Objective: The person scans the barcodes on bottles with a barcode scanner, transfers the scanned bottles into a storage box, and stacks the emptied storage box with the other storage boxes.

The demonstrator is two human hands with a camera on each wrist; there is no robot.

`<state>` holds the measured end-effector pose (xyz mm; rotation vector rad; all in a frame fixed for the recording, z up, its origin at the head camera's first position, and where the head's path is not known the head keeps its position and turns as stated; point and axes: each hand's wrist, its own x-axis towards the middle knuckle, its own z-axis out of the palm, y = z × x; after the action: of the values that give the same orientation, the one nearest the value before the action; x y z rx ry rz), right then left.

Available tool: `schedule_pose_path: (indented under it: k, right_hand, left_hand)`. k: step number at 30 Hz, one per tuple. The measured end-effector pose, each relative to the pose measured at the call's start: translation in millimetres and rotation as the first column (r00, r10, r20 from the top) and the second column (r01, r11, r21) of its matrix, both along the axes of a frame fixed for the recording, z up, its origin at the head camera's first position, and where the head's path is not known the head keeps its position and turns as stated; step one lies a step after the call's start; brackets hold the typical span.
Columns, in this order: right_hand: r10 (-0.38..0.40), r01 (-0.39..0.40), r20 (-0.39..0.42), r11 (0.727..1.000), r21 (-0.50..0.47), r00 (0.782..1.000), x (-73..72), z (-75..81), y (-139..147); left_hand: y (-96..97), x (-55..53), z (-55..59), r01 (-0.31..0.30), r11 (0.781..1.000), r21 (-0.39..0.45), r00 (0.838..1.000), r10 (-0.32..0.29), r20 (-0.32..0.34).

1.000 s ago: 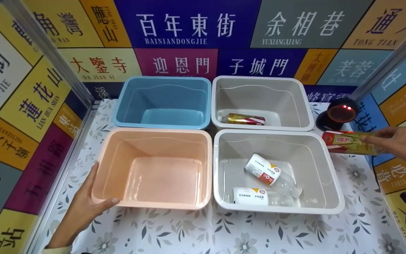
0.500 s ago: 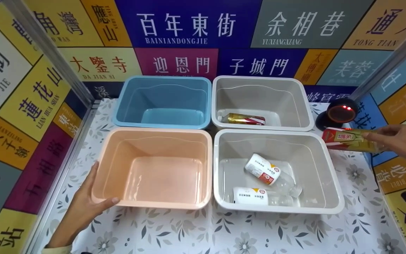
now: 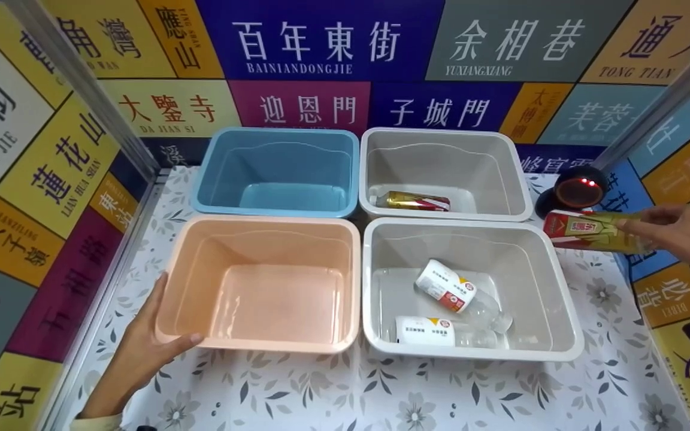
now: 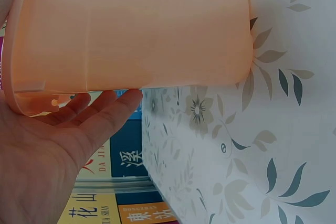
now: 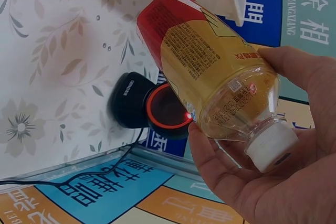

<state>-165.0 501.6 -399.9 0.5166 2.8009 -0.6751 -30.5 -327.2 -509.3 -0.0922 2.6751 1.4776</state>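
My right hand [image 3: 689,236] holds a drink bottle [image 3: 593,230] by its neck end, with the base pointing left. The bottle has a red and yellow label, and its white cap [image 5: 272,145] shows in the right wrist view. It is level with a black scanner [image 5: 164,109] with an orange ring, which casts a red light spot by the bottle. My left hand [image 3: 147,335] holds the near left corner of a peach bin [image 3: 354,287]. Its thumb lies on the front rim, and the fingers [image 4: 107,109] run under the rim along the outer wall.
A white bin [image 3: 566,311] at front right contains two clear bottles [image 3: 450,287] with white labels. Behind it, a grey bin [image 3: 521,185] holds a similar red and gold bottle [image 3: 418,202]. A blue bin [image 3: 201,179] stands at back left. Printed panels surround the floral tabletop [image 3: 417,389].
My right hand has raised the bottle slightly and brought it a little left, closer to the scanner. The left hand stays at the peach bin's corner.
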Motion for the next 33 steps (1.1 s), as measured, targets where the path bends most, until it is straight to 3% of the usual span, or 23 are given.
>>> schedule_pose_path:
  k: [9, 19, 33]
  right_hand:
    - [0.008, -0.011, -0.057, 0.999, -0.046, 0.998, 2.5, 10.1, -4.9]
    - [0.018, -0.019, -0.107, 1.0, -0.015, 0.994, 5.6, 23.6, -5.6]
    - [-0.002, -0.001, -0.225, 1.0, -0.013, 0.974, 7.4, 36.8, -9.3]
  left_hand:
    - [1.4, -1.0, 0.1, 0.003, 1.0, 0.003, 1.0, -0.003, 0.001]
    - [1.7, -0.7, 1.7, -0.005, 0.999, -0.037, 1.0, 0.006, 0.017]
    - [1.1, -0.4, 0.5, 0.0, 1.0, 0.001, 1.0, 0.0, 0.009]
